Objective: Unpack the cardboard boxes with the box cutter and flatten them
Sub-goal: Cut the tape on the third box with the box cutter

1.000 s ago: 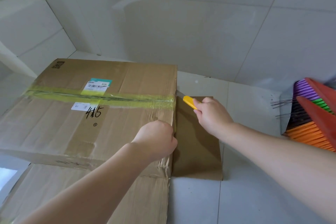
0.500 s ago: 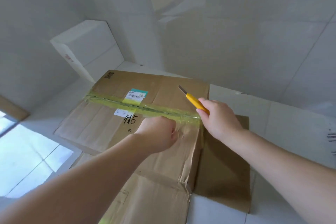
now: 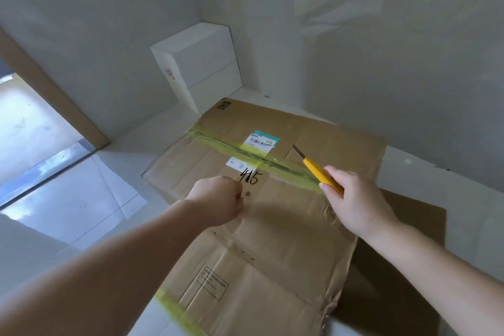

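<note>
A large brown cardboard box (image 3: 335,142) lies on the white floor, sealed across its top by a strip of yellow-green tape (image 3: 283,165), with labels and a handwritten number beside it. My right hand (image 3: 354,199) grips a yellow box cutter (image 3: 317,169) above the tape's right end, its blade out and pointing up and left. My left hand (image 3: 221,199) is a closed fist resting on the box top just below the number; nothing shows in it. The box's near side (image 3: 272,267) is creased and slopes toward me.
A flat dark piece of cardboard (image 3: 403,267) lies on the floor under the box's right side. A white block (image 3: 199,65) stands in the room's corner behind the box. A doorway with a tan frame (image 3: 54,95) opens at the left. White walls close the back.
The view has swung left and lifted. My right hand brought the cutter from the box's right side up over the tape. My left fist slid from the right edge toward the middle of the top.
</note>
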